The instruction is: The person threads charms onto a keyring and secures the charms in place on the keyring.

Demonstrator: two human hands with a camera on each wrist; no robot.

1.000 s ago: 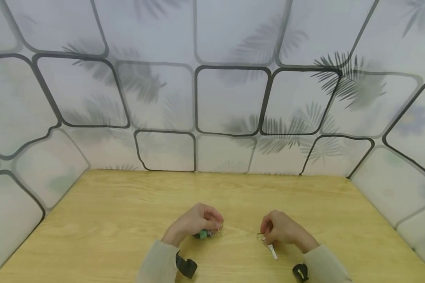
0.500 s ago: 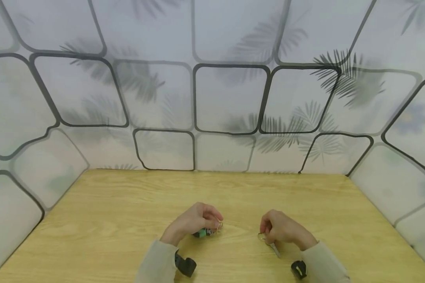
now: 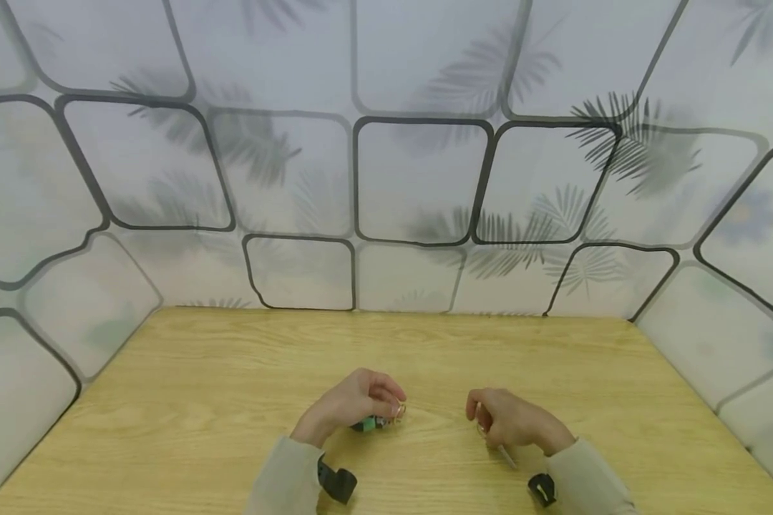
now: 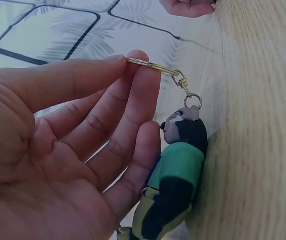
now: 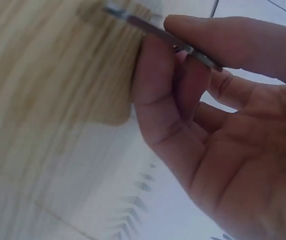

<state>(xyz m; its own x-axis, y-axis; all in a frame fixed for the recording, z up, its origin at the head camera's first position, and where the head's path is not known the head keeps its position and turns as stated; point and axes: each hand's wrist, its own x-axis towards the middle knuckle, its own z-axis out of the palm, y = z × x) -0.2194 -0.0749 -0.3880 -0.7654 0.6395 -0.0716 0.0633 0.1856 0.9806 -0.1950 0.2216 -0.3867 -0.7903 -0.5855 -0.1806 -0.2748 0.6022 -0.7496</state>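
My left hand (image 3: 351, 400) pinches a gold-coloured split ring (image 4: 150, 64) between thumb and fingertips. From the ring, a short clasp (image 4: 181, 81) leads to a keychain figure (image 4: 180, 167) with an animal-like head and green top, lying along the tabletop beside the fingers. To the right, my right hand (image 3: 518, 420) holds a metal key (image 5: 157, 34) between thumb and curled fingers. Its blade (image 3: 507, 455) sticks out below the hand in the head view. Part of a thin ring (image 3: 481, 429) shows at those fingers; the rest is hidden.
The wood-grain tabletop (image 3: 283, 350) spreads around both hands. A patterned wall covering (image 3: 419, 182) with dark outlines and leaf prints encloses the back and sides. Each wrist wears a black strap mount, on the left (image 3: 338, 483) and on the right (image 3: 542, 490).
My right hand has turned slightly, its fingers shifting over the key. The key's blade now shows less and has swung a little to the right. The left hand has hardly moved.
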